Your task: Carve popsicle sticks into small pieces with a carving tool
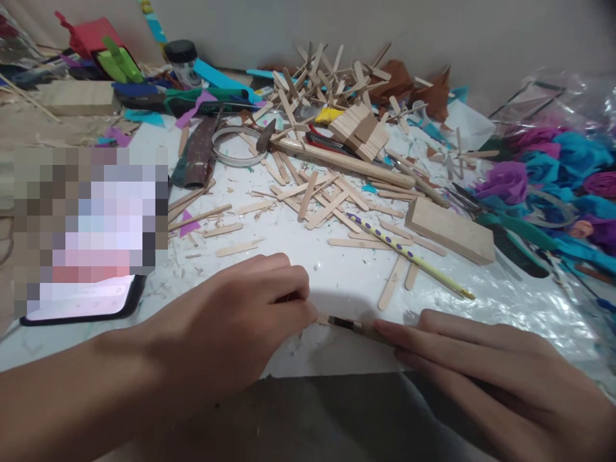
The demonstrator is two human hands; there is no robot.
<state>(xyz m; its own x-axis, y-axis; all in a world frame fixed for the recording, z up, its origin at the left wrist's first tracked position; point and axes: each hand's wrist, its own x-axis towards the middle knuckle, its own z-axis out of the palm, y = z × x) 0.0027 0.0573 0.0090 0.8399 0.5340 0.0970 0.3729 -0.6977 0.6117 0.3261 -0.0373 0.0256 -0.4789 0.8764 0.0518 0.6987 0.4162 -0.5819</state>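
My left hand (pixel 260 314) is closed in a pinch near the table's front edge. A short end of a wooden craft stick (pixel 322 318) shows at its fingertips. My right hand (pixel 486 372) grips a small carving knife (pixel 368 330) with a pale wooden handle. Its dark, narrow blade points left and meets the stick beside my left fingers; my fingers hide most of the handle. Just beyond both hands, loose craft sticks (pixel 327 206) and a yellow pencil with purple dots (pixel 409 253) lie on the white tabletop (pixel 293 256).
A phone (pixel 81 308), largely pixelated, stands at left. Behind lie a hammer (pixel 337 157), a tape roll (pixel 240 146) and a heap of joined sticks (pixel 327 80). To the right are a wood block (pixel 450 231), green-handled scissors (pixel 514 244) and paper flowers (pixel 543 167).
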